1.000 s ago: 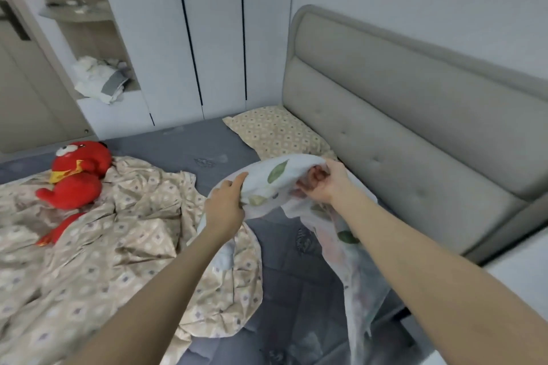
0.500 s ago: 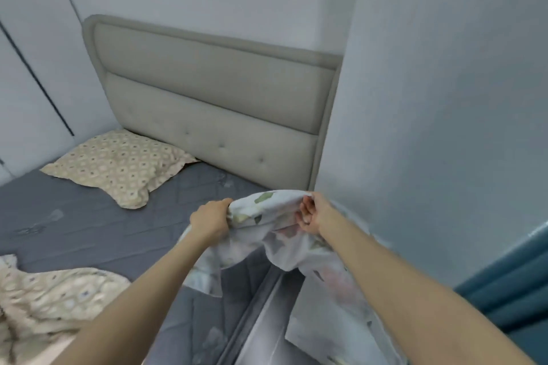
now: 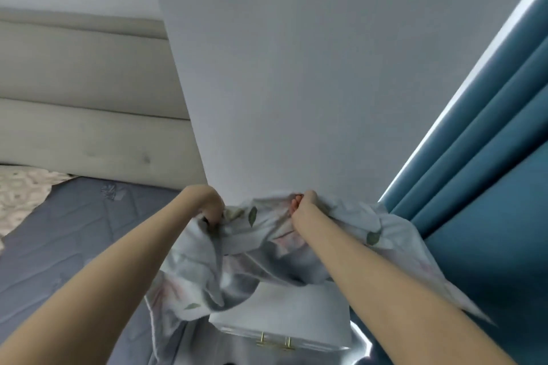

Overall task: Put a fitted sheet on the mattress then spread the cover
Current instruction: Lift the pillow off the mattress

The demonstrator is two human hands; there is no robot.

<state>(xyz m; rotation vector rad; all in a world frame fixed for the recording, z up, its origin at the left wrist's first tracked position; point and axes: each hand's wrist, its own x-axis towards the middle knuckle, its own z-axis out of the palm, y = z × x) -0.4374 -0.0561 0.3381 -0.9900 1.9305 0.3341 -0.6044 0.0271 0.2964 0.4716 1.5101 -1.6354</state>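
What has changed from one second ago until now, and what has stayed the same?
The view swung right: the red plush toy, wardrobe and patterned cover left the frame, and a blue curtain and white nightstand came in. The hands carried the leaf-print sheet from over the mattress toward the wall. Left hand and right hand still grip its edge.

A bedroom in a home.
We see a padded grey headboard point(image 3: 89, 92) against the wall, a bare quilted grey mattress point(image 3: 68, 234) below it, a patterned pillow point(image 3: 20, 190) at its edge, teal curtains point(image 3: 489, 157) on the right, and a white bedside cabinet point(image 3: 284, 320).
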